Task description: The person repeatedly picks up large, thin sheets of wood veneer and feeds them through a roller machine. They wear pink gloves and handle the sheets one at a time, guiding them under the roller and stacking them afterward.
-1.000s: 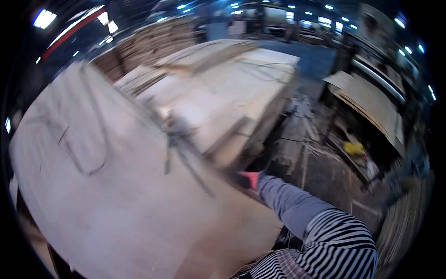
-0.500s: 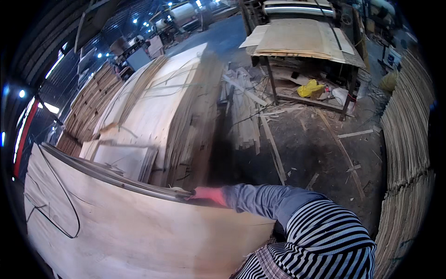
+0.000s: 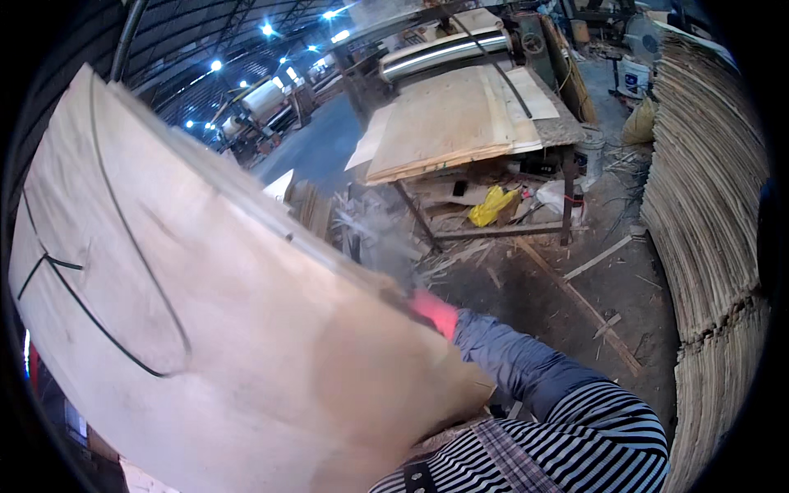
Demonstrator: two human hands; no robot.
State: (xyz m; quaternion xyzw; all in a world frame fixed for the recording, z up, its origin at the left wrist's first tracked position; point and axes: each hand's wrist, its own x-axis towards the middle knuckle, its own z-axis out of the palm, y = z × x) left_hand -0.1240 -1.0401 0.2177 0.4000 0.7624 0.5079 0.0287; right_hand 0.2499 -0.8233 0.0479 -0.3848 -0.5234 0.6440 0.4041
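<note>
A large pale stack of wood veneer sheets (image 3: 246, 271) stretches across the left and lower picture, tilted up at its far left end. My right hand (image 3: 434, 312), in a pink-red glove, grips the stack's far edge near its right end; motion smears the fingers. The right arm wears a grey sleeve cover (image 3: 514, 353) above striped cloth. A thin black strap (image 3: 123, 197) lies in a loose loop over the face of the sheets. The near edge of the stack rests close against my body. My left hand is out of sight, perhaps behind the sheets.
Ahead stands a table (image 3: 567, 197) bearing veneer sheets (image 3: 452, 115), before a machine with a shiny roller (image 3: 444, 57). A yellow bag (image 3: 493, 205) lies under it. Wood strips (image 3: 583, 304) litter the floor. A tall veneer pile (image 3: 711, 181) rises along the right.
The held sheets have swung up at their left end and now cover the stacks behind. My right hand has moved right and slightly up with their edge. The view has turned right.
</note>
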